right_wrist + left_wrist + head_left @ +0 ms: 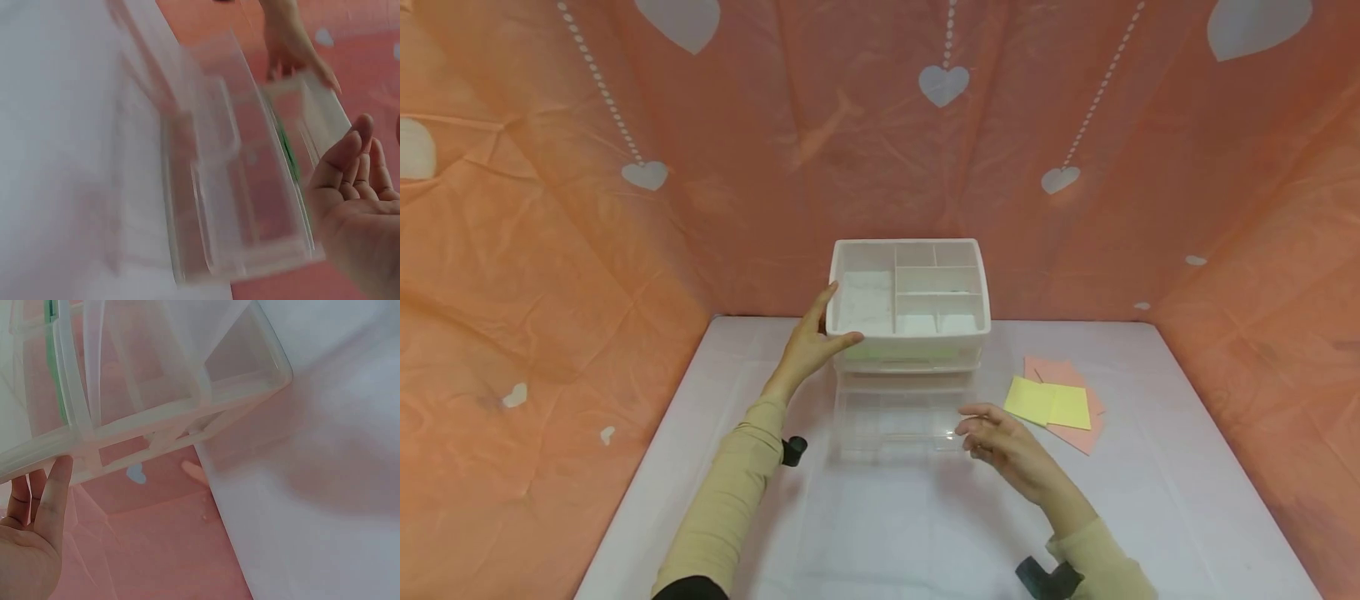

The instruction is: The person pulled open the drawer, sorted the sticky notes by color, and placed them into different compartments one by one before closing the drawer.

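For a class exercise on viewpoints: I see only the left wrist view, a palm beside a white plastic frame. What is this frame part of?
Observer: A white organizer with divided top compartments, standing on the table; the left hand holds its left front corner.
Operator: Where is the other hand?
Observer: The right hand is open at the front right corner of a clear drawer pulled out from the organizer's base.
Operator: Anything else on the table?
Observer: Yellow notes lying on pink paper, right of the drawer.
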Demonstrator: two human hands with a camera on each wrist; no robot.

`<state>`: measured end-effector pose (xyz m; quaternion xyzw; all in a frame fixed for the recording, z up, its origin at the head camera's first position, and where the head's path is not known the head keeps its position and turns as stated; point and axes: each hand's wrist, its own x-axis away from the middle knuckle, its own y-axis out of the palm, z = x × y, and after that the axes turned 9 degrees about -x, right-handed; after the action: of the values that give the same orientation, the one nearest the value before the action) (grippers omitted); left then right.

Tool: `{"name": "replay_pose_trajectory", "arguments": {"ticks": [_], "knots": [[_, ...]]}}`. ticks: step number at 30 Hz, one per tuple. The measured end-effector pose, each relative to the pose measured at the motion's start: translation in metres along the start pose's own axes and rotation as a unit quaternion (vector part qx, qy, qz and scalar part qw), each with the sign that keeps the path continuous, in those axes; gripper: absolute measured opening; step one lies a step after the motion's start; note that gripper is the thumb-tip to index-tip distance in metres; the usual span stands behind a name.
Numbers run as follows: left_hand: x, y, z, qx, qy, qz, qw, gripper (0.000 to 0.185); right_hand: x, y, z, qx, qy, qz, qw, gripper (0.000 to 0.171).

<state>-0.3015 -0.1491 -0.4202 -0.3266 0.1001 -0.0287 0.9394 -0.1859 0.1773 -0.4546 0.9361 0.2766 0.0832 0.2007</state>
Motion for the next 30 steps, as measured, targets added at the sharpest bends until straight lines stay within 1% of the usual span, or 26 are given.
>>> {"name": "replay_pose_trajectory", "arguments": {"ticks": [3, 7, 10, 13, 15, 18, 20, 22, 27, 30], "knots": [[0.000, 0.000, 0.000, -0.001, 0.000, 0.001, 1.0000, 0.092, 0.000, -0.017, -0.007, -0.005, -0.012, 0.039, 0.999, 0.023], [0.000, -0.001, 0.000, 0.001, 0.002, 0.002, 1.0000, 0.091, -0.003, -0.042, -0.010, 0.010, -0.011, 0.115, 0.993, 0.019], [0.000, 0.000, 0.000, 0.000, 0.004, 0.001, 1.0000, 0.091, -0.005, -0.062, -0.010, 0.014, -0.005, 0.176, 0.984, 0.017], [-0.001, 0.000, 0.000, 0.003, 0.003, 0.002, 1.0000, 0.091, -0.007, -0.079, -0.008, 0.023, 0.003, 0.228, 0.973, 0.019], [-0.001, 0.000, 0.000, 0.004, 0.003, 0.004, 1.0000, 0.091, -0.007, -0.089, -0.008, 0.034, 0.010, 0.254, 0.967, 0.026], [-0.002, 0.000, 0.000, 0.003, 0.009, 0.003, 1.0000, 0.092, -0.008, -0.101, -0.006, 0.072, 0.027, 0.282, 0.956, 0.044], [-0.002, 0.001, 0.000, 0.001, 0.010, 0.003, 0.9999, 0.092, -0.010, -0.107, -0.004, 0.098, 0.039, 0.293, 0.950, 0.055], [-0.002, 0.001, 0.000, 0.002, 0.009, 0.003, 1.0000, 0.092, -0.011, -0.112, 0.000, 0.127, 0.047, 0.305, 0.943, 0.063], [-0.001, 0.000, 0.000, 0.004, 0.002, 0.004, 1.0000, 0.091, -0.013, -0.126, 0.011, 0.173, 0.065, 0.328, 0.926, 0.069], [-0.001, 0.001, -0.001, 0.000, 0.002, 0.004, 1.0000, 0.091, -0.013, -0.135, 0.018, 0.211, 0.081, 0.339, 0.913, 0.071]]}}
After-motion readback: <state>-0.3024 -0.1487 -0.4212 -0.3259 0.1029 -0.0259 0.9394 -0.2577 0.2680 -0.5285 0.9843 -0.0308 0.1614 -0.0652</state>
